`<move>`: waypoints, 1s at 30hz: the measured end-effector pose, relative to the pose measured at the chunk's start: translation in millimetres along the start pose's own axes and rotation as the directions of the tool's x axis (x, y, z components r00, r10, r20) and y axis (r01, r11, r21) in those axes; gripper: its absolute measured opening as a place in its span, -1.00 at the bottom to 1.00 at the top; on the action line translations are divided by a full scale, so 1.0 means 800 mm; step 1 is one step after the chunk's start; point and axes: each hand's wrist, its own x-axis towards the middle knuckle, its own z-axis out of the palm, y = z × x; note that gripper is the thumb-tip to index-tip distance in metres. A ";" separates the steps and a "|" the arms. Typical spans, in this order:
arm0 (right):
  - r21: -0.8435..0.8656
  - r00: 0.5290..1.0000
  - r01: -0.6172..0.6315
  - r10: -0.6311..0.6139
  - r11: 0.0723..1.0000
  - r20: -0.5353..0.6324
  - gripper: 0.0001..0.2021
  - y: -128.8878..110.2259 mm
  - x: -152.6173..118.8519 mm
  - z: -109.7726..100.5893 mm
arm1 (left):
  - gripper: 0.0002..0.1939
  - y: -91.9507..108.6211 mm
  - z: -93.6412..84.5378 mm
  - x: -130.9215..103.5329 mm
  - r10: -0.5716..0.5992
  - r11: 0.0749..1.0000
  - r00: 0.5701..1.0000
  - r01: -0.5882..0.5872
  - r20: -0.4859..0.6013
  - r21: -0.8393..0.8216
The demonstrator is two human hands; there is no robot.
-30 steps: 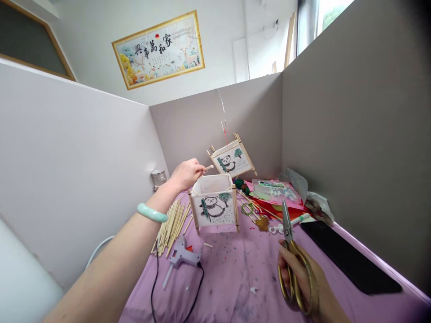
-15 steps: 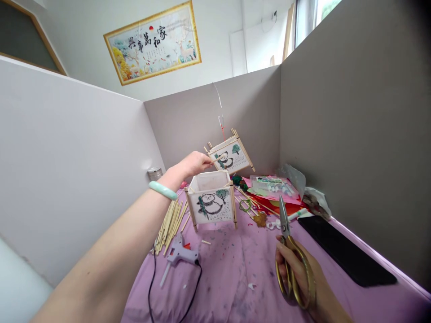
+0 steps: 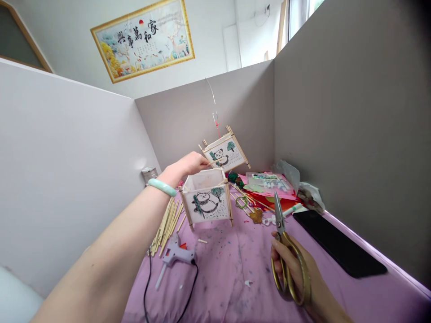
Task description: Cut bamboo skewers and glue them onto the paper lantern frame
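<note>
My left hand (image 3: 195, 162), with a pale green bangle (image 3: 162, 186) on the wrist, pinches a thin wooden stick (image 3: 214, 162) above the back of an open-topped paper lantern (image 3: 207, 204). That lantern stands upright on the table, with stick corner posts and a panda drawing on its front. Behind the stick, a second panda lantern (image 3: 232, 154) hangs tilted from a red string and wire. At the lower right, my right hand (image 3: 294, 273) is closed around the gold handles of scissors (image 3: 280, 220); their blades point up and look shut.
A glue gun (image 3: 178, 253) with a black cord lies front left, beside a bundle of wooden sticks (image 3: 164, 229). Coloured paper, a clear plastic box (image 3: 269, 183) and a marker (image 3: 292, 210) are at back right, near a black slab (image 3: 336, 244). Grey partitions (image 3: 202, 112) enclose the purple-covered table.
The whole view has shifted slightly, so things appear further left. The stick in my left hand sits a little lower against the hanging lantern, uncovering more of its panda. Both grips are unchanged.
</note>
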 end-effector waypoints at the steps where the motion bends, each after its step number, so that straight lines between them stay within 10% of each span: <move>1: 0.006 1.000 0.009 -0.009 1.000 -0.001 -0.70 0.000 0.000 0.000 | -0.74 0.000 0.000 0.001 0.002 1.000 1.000 -0.002 0.003 -0.001; 30: 0.100 1.000 -0.005 0.003 0.995 0.017 -0.61 0.006 0.002 -0.003 | -0.74 0.000 0.031 -0.008 -0.030 0.996 0.999 0.028 0.023 0.085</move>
